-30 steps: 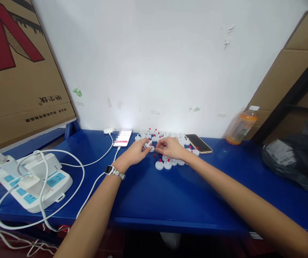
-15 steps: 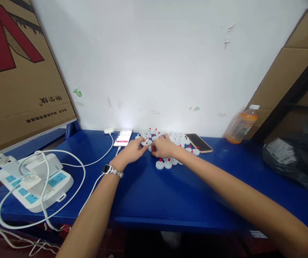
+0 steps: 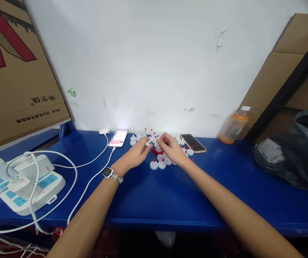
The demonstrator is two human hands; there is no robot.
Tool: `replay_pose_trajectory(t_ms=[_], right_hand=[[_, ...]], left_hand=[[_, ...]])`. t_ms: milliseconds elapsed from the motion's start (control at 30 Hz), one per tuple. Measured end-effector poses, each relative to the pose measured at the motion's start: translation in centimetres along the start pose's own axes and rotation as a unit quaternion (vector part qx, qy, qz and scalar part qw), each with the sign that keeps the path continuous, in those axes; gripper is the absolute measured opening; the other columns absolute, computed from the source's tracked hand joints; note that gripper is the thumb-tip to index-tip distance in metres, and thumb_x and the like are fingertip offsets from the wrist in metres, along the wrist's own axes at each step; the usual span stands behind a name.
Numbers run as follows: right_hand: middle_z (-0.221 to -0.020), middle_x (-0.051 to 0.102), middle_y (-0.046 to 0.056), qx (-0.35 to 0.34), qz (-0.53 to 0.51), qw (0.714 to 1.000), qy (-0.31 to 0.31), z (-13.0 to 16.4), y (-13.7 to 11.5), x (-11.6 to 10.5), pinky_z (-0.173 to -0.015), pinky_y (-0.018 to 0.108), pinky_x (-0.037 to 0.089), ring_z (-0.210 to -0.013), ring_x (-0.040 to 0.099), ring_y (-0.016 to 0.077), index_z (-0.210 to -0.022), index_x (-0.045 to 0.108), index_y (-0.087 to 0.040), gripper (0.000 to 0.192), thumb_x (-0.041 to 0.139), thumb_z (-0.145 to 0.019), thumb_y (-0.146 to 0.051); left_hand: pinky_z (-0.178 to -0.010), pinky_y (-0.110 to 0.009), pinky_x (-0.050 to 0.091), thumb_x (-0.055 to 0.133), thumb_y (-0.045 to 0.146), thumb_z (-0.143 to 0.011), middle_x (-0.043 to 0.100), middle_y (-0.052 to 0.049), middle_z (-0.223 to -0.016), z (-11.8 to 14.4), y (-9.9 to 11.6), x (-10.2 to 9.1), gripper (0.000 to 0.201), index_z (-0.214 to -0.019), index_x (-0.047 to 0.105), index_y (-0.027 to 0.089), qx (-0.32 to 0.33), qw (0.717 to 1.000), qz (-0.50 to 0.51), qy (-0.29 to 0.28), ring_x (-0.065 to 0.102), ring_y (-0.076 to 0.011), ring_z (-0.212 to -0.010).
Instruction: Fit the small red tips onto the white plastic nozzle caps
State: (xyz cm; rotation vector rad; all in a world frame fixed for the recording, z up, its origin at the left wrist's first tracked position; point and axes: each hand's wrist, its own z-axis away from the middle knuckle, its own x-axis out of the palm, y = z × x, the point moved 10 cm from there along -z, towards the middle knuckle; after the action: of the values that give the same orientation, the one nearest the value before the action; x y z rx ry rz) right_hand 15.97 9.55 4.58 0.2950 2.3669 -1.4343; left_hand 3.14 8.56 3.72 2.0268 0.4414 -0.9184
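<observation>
Several small white caps with red tips [image 3: 157,164] lie clustered on the blue table [image 3: 170,193] near the wall, with loose red bits [image 3: 157,152] among them. My left hand [image 3: 136,154], a watch on its wrist, pinches a small white cap [image 3: 148,142] at its fingertips. My right hand [image 3: 171,147] hovers just right of it over the pile, fingertips pinched together close to the left hand's. What the right fingers hold is too small to tell.
A lit phone [image 3: 117,138] on a white cable lies left of the pile, a dark phone [image 3: 193,143] to its right. A white power strip [image 3: 24,182] with plugs sits at the left. An orange drink bottle [image 3: 233,125], a black bag [image 3: 293,154] and cardboard boxes [image 3: 16,71] stand around.
Both hands stayed together over the pile of caps. The right hand drew back slightly, uncovering loose red bits. The view shifted a little to the right.
</observation>
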Motion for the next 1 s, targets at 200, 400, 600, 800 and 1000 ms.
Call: replay_pose_trajectory(t_ms=[200, 400, 600, 800, 1000], right_hand=[[-0.062, 0.047, -0.006, 0.01, -0.005, 0.999, 0.039, 0.6, 0.6, -0.2, -0.057, 0.026, 0.035, -0.057, 0.044, 0.0131, -0.078, 0.04, -0.024, 0.034, 0.043, -0.096, -0.053], [-0.064, 0.046, -0.006, 0.004, -0.002, 1.0, 0.029, 1.0, 0.3, 0.3, -0.06, 0.027, 0.037, -0.06, 0.047, 0.014, -0.082, 0.039, -0.025, 0.033, 0.037, -0.099, -0.052], [-0.064, 0.048, -0.006, -0.019, 0.044, 0.999, 0.008, 1.4, -0.8, 0.4, -0.061, 0.027, 0.036, -0.061, 0.049, 0.0145, -0.084, 0.042, -0.025, 0.029, 0.038, -0.1, -0.049], [-0.064, 0.041, -0.005, -0.035, -0.009, 0.999, 0.004, 1.1, -0.8, -0.2, -0.061, 0.026, 0.035, -0.062, 0.043, 0.0137, -0.076, 0.039, -0.024, 0.037, 0.035, -0.1, -0.052], [-0.065, 0.035, -0.005, -0.06, -0.026, 0.998, -0.009, 0.6, -1.3, -0.2, -0.061, 0.027, 0.034, -0.062, 0.037, 0.0131, -0.071, 0.036, -0.023, 0.042, 0.041, -0.098, -0.054]], left_hand=[[-0.073, -0.032, 0.044, 0.036, 0.047, -0.102, 0.062, -0.003, -0.091, 0.3, 2.0, 0.9, 0.035, -0.119, 0.051, 0.021, 0.021, 0.999, 0.026, -0.019, 0.056, -0.0181, -0.077], [-0.069, -0.031, 0.044, 0.038, 0.048, -0.101, 0.061, -0.003, -0.088, 0.3, 2.3, 1.0, 0.038, -0.125, 0.05, 0.02, 0.033, 0.999, 0.02, -0.024, 0.054, -0.0164, -0.07], [-0.077, -0.032, 0.048, 0.04, 0.046, -0.101, 0.065, -0.006, -0.099, 0.3, 2.5, 0.9, 0.036, -0.124, 0.053, 0.021, 0.057, 0.998, 0.018, -0.017, 0.06, -0.0187, -0.082], [-0.084, -0.034, 0.049, 0.037, 0.046, -0.102, 0.065, -0.008, -0.108, 0.5, 3.3, 0.3, 0.037, -0.124, 0.052, 0.021, 0.055, 0.998, -0.002, -0.013, 0.062, -0.0203, -0.09], [-0.089, -0.036, 0.047, 0.031, 0.044, -0.104, 0.063, -0.01, -0.113, 1.0, 4.5, 0.1, 0.035, -0.122, 0.049, 0.02, 0.07, 0.995, -0.065, -0.009, 0.062, -0.0224, -0.098]])
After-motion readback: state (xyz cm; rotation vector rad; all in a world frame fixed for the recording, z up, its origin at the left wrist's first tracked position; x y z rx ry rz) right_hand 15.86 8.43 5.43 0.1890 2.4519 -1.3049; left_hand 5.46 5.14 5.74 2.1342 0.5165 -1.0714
